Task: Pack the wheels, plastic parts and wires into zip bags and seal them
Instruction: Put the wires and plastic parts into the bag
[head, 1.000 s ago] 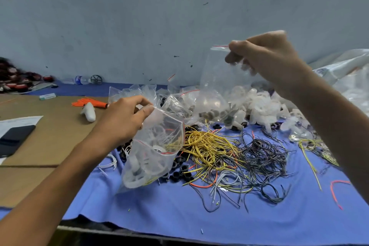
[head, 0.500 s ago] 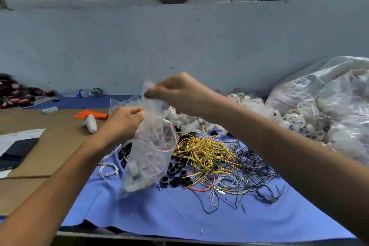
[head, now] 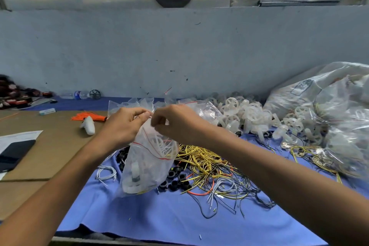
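A clear zip bag (head: 147,164) with a red zip line hangs above the blue cloth, holding white plastic wheels, a white part and some yellow wire. My left hand (head: 123,126) pinches its top edge on the left. My right hand (head: 175,122) pinches the same top edge just to the right, fingertips almost touching the left hand. Under and right of the bag lie black rings (head: 175,181) and a tangle of yellow, black and white wires (head: 209,168). A heap of white plastic wheels (head: 245,114) lies behind.
The blue cloth (head: 179,215) covers the table's right part; brown cardboard (head: 50,146) lies left with a black phone (head: 14,154), a white tool (head: 88,125) and orange ties (head: 85,116). Large filled plastic bags (head: 339,122) pile at the right. Empty zip bags (head: 201,108) sit behind.
My right hand let go of a second bag held high and came down left to the top of the filled bag. The left hand kept its hold and the bag hangs more upright.
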{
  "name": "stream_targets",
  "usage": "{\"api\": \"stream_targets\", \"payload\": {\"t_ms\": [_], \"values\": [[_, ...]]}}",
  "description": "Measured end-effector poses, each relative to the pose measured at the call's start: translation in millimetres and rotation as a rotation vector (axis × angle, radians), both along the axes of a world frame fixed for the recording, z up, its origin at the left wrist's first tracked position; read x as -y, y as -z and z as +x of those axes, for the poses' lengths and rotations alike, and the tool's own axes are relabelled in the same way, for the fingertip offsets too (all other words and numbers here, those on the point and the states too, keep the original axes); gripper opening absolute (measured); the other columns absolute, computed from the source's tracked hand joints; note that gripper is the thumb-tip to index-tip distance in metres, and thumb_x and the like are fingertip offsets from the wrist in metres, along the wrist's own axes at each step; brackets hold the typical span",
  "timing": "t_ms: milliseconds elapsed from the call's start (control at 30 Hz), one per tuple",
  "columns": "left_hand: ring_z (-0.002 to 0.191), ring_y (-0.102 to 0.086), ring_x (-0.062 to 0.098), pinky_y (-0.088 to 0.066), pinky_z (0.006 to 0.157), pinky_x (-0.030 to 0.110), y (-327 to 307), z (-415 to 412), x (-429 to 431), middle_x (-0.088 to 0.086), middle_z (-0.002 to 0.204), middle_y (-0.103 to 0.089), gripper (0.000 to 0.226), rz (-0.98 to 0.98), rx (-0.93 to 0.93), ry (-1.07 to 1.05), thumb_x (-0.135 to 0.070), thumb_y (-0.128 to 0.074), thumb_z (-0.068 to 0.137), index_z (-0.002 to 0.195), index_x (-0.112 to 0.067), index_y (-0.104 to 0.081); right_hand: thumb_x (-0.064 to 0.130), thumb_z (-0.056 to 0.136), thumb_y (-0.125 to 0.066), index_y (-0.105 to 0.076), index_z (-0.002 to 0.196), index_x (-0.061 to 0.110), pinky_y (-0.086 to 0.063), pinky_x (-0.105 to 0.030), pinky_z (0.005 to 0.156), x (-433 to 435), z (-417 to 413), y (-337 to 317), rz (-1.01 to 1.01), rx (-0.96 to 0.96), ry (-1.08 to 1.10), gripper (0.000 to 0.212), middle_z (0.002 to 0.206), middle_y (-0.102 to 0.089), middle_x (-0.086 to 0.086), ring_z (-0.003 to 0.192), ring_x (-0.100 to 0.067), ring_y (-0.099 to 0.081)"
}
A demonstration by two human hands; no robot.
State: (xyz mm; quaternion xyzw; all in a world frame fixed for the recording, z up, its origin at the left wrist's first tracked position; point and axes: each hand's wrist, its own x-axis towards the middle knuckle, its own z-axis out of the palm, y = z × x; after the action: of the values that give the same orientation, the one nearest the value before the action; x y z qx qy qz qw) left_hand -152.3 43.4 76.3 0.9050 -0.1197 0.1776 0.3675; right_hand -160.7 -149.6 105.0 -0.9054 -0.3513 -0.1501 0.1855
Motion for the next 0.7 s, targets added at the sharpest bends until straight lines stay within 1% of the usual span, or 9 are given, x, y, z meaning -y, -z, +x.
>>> {"api": "stream_targets", "payload": {"t_ms": [67,167,267,367,400,500,567,633,700], "values": [[0.093,-0.068,0.006,-0.055,0.083,0.039,-7,0,0,-0.016,0.094,-0.075,0.019,-0.062,-0.005,0.048,-0.04,-0.055,0.099,0.101,-0.036,-0.074,0.028,0.085,-0.072,-0.055,0.112,0.021,-0.048,-0.032,0.078,3,9,4,0.0,0.127,0.131,0.033,0.112,-0.056,0.0,0.099,-0.019,-0.051],[0.091,-0.068,0.014,-0.053,0.089,0.045,-17,-4,0,-0.011,0.092,-0.075,0.017,-0.122,-0.001,0.112,-0.036,-0.06,0.097,0.101,-0.031,-0.076,0.032,0.088,-0.069,-0.061,0.111,0.017,-0.047,-0.026,0.06,14,19,-2,0.047,-0.137,0.198,0.029,0.092,-0.065,0.001,0.075,-0.014,-0.058],[0.066,-0.057,0.012,-0.047,0.07,0.033,-26,-11,-6,-0.007,0.073,-0.071,0.011,-0.057,-0.095,0.159,-0.031,-0.069,0.092,0.101,-0.035,-0.075,0.021,0.091,-0.067,-0.072,0.094,0.007,-0.036,-0.017,0.037,30,28,-10,0.306,-0.415,0.152,0.015,0.056,-0.062,0.003,0.041,-0.007,-0.047],[0.071,-0.05,0.018,-0.038,0.071,0.031,-31,-20,-14,0.024,0.084,-0.068,0.014,-0.024,-0.294,0.24,-0.021,-0.075,0.088,0.101,-0.027,-0.075,0.014,0.088,-0.067,-0.073,0.093,0.0,-0.034,-0.017,0.037,40,28,-14,0.411,-0.514,0.122,0.016,0.044,-0.054,0.007,0.04,-0.009,-0.042],[0.069,-0.047,0.018,-0.036,0.067,0.029,-31,-22,-16,0.024,0.08,-0.064,0.013,0.007,-0.325,0.244,-0.018,-0.074,0.088,0.099,-0.024,-0.075,0.012,0.087,-0.066,-0.073,0.094,0.0,-0.035,-0.017,0.037,42,27,-14,0.392,-0.533,0.123,0.015,0.044,-0.054,0.007,0.04,-0.01,-0.042],[0.056,-0.039,0.011,-0.03,0.052,0.023,-23,-24,-13,-0.001,0.062,-0.053,0.011,0.008,-0.42,0.251,-0.011,-0.068,0.091,0.096,-0.019,-0.074,0.01,0.087,-0.063,-0.073,0.097,0.002,-0.035,-0.018,0.036,50,24,-8,0.373,-0.582,0.153,0.016,0.044,-0.053,0.006,0.037,-0.009,-0.041],[0.057,-0.041,0.009,-0.033,0.053,0.022,-12,-25,-10,-0.005,0.064,-0.055,0.014,0.002,-0.481,0.26,-0.007,-0.064,0.093,0.099,-0.016,-0.071,0.008,0.089,-0.061,-0.071,0.098,-0.001,-0.035,-0.018,0.035,55,23,2,0.345,-0.643,0.175,0.016,0.045,-0.053,0.004,0.036,-0.009,-0.04],[0.062,-0.049,0.009,-0.04,0.057,0.022,3,-27,-4,-0.003,0.07,-0.06,0.008,-0.069,-0.478,0.224,-0.019,-0.063,0.096,0.1,-0.016,-0.069,0.005,0.089,-0.06,-0.071,0.097,-0.001,-0.034,-0.018,0.035,62,24,11,0.445,-0.693,0.19,0.015,0.047,-0.053,0.002,0.036,-0.009,-0.041],[0.061,-0.056,0.007,-0.045,0.057,0.021,17,-37,5,-0.004,0.071,-0.064,0.025,-0.236,-0.379,0.147,-0.044,-0.062,0.091,0.097,-0.02,-0.069,0.006,0.09,-0.059,-0.072,0.091,0.001,-0.035,-0.019,0.036,69,27,15,0.519,-0.696,0.196,0.014,0.048,-0.055,0.001,0.037,-0.01,-0.043]]}}
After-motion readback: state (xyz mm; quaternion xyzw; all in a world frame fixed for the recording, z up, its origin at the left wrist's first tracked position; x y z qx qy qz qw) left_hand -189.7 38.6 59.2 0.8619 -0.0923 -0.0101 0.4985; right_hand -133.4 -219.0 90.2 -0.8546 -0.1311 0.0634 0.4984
